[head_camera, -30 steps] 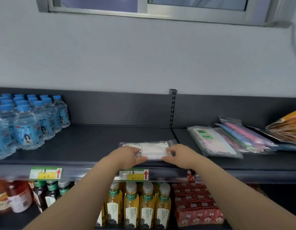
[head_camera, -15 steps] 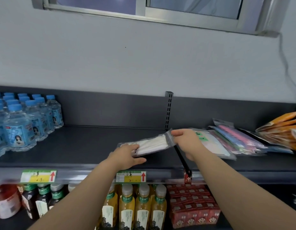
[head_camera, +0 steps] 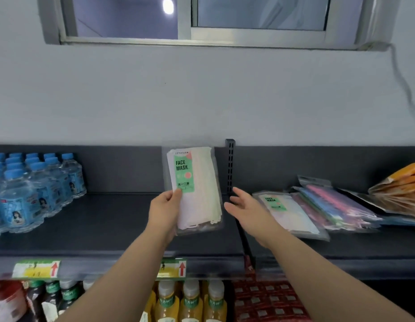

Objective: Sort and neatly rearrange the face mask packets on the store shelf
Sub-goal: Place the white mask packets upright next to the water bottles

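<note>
The left hand [head_camera: 163, 210] holds one packet [head_camera: 197, 189] upright above the shelf [head_camera: 109, 219], label toward the person, probably to read it for sorting; its thumb presses the front lower corner, fingers behind; the right hand [head_camera: 246, 206] hovers just beside the packet, apart from it, fingers straight and spread, holding nothing; the slumped pile [head_camera: 318, 210] lies to its right.

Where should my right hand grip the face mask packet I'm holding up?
Pinch the free right edge of the face mask packet, coming from the right: it stands upright and flat, the left hand grips its lower left, and the right hand is beside that edge.
</note>
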